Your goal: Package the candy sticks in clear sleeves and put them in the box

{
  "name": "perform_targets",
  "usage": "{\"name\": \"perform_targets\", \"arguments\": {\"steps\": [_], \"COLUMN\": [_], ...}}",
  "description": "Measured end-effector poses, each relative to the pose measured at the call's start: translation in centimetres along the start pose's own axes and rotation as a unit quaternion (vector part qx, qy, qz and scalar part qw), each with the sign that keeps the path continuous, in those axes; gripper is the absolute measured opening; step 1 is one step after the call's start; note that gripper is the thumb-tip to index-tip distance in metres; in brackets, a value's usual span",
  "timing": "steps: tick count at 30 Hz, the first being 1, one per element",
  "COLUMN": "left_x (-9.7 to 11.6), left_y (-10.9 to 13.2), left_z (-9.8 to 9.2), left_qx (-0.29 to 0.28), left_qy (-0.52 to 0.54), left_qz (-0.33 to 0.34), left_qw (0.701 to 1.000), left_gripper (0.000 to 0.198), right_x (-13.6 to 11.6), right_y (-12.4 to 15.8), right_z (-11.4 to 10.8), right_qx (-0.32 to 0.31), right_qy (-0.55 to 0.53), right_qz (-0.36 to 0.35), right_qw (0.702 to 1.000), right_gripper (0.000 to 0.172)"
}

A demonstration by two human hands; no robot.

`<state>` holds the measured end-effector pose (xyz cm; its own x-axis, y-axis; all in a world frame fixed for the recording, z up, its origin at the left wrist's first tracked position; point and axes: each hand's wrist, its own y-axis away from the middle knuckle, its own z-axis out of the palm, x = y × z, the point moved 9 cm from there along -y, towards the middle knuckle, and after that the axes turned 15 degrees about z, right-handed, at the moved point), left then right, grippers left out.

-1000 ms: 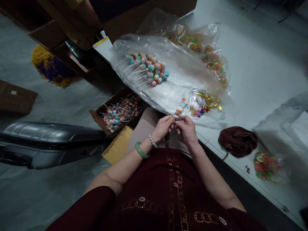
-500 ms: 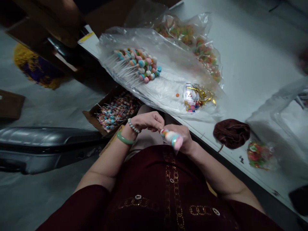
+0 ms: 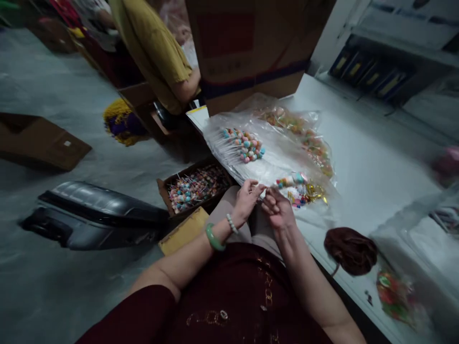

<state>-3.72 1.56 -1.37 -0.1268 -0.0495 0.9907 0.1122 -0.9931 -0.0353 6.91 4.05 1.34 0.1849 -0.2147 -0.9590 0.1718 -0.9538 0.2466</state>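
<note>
A candy skewer (image 3: pixel 292 180) with soft coloured pieces at its head points to the right, slightly blurred. My right hand (image 3: pixel 278 206) is closed around its lower part, palm turned up. My left hand (image 3: pixel 248 197), with a bead bracelet and a green bangle, pinches at the stick end, fingertips close to the right hand's. Just beyond lie gold twist ties (image 3: pixel 315 193) and a small printed packet (image 3: pixel 299 198), partly behind the skewer. A pile of similar candy skewers (image 3: pixel 247 145) rests on a clear plastic sheet (image 3: pixel 276 165).
Left of my knees, an open carton (image 3: pixel 163 196) holds many wrapped candy skewers. Bags of gummy candy (image 3: pixel 310 138), a brown cloth bundle (image 3: pixel 350 251) and another candy bag (image 3: pixel 394 294) lie on the white table (image 3: pixel 373 177). A large carton (image 3: pixel 251 52) and a co-worker's yellow sleeve (image 3: pixel 154 43) are beyond.
The view has tilted up and shifted left, bringing in the large carton and co-worker. Both hands moved forward; the skewer's head has swung from pointing toward me to pointing right over the table edge.
</note>
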Motion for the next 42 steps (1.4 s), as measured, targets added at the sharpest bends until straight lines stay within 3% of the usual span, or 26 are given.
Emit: {"name": "perform_targets", "arguments": {"steps": [1, 3, 5, 6, 9, 11, 14, 15, 17, 19, 21, 23, 25, 26, 28, 30, 33, 36, 38, 42], "left_x": [-1.7, -3.3, -3.8, -4.2, -4.9, -4.4, -3.1, -2.6, -1.8, -1.5, -1.8, -2.5, -3.3, -3.1, -1.1, 0.6, -0.2, -1.9, -3.0, -4.0], "left_y": [0.4, 2.8, 5.1, 5.5, 5.4, 5.0, 4.9, 4.9, 4.9, 4.4, 3.4, 2.0, 0.5, -0.6, -3.0, -4.9, -8.0, -11.1, -12.6, -14.0], "left_z": [0.6, 2.4, 2.6, 2.1, 0.2, -0.5, -1.2, -1.4, -1.7, -2.7, -4.7, -7.7, -11.5, -13.9, -17.0, -16.5, -11.6, -8.2, -7.7, -8.4], "left_qx": [-0.061, -0.23, -0.328, -0.34, -0.345, -0.37, -0.41, -0.422, -0.442, -0.436, -0.418, -0.402, -0.372, -0.317, -0.184, -0.109, -0.136, -0.136, -0.121, -0.094], "left_qy": [0.086, 0.221, 0.253, 0.238, 0.128, 0.058, -0.046, -0.088, -0.179, -0.269, -0.366, -0.441, -0.509, -0.57, -0.688, -0.734, -0.695, -0.692, -0.696, -0.692], "left_qz": [-0.076, -0.206, -0.255, -0.252, -0.17, -0.09, 0.007, 0.034, 0.078, 0.101, 0.094, 0.053, -0.026, -0.061, -0.058, -0.006, 0.073, 0.096, 0.087, 0.082], "left_qw": [0.992, 0.925, 0.873, 0.874, 0.914, 0.923, 0.911, 0.902, 0.875, 0.853, 0.826, 0.801, 0.776, 0.756, 0.7, 0.67, 0.702, 0.703, 0.702, 0.711], "left_gripper": [0.046, 0.068, 0.074, 0.071, 0.053, 0.042, 0.031, 0.026, 0.017, 0.011, 0.008, 0.013, 0.021, 0.024, 0.028, 0.029, 0.031, 0.036, 0.037, 0.035], "right_x": [0.3, 0.8, 1.7, 2.4, 5.1, 7.9, 11.5, 11.9, 12.2, 11.9, 10.6, 8.7, 7.7, 7.5, 7.4, 7.4, 7.6, 7.9, 8.5, 10.0], "right_y": [0.5, 1.6, 2.4, 2.7, 3.5, 4.0, 5.9, 6.3, 6.6, 6.1, 4.5, 2.9, 1.7, 1.1, -0.3, -1.8, -3.5, -4.2, -4.4, -4.8], "right_z": [-0.2, -0.6, -0.5, -0.4, -0.1, 0.5, 2.0, 2.3, 3.3, 4.5, 5.3, 5.6, 5.7, 5.3, 3.9, 2.5, 2.0, 2.8, 3.3, 3.8], "right_qx": [0.016, 0.043, 0.033, 0.019, -0.036, -0.124, -0.27, -0.293, -0.314, -0.305, -0.236, -0.122, -0.073, -0.061, -0.046, -0.031, -0.041, -0.065, -0.084, -0.101], "right_qy": [-0.004, 0.029, 0.072, 0.095, 0.115, 0.063, -0.061, -0.079, -0.059, 0.046, 0.232, 0.434, 0.521, 0.524, 0.476, 0.414, 0.357, 0.327, 0.301, 0.226], "right_qz": [-0.008, -0.032, -0.029, -0.014, 0.064, 0.173, 0.343, 0.364, 0.363, 0.31, 0.193, 0.062, -0.004, -0.011, 0.003, 0.03, 0.061, 0.085, 0.116, 0.194], "right_qw": [1.0, 0.998, 0.996, 0.995, 0.991, 0.975, 0.898, 0.881, 0.875, 0.899, 0.924, 0.89, 0.85, 0.849, 0.878, 0.909, 0.931, 0.939, 0.943, 0.949], "right_gripper": [0.029, 0.026, 0.025, 0.025, 0.024, 0.026, 0.037, 0.042, 0.043, 0.033, 0.023, 0.015, 0.02, 0.022, 0.025, 0.025, 0.025, 0.024, 0.022, 0.019]}}
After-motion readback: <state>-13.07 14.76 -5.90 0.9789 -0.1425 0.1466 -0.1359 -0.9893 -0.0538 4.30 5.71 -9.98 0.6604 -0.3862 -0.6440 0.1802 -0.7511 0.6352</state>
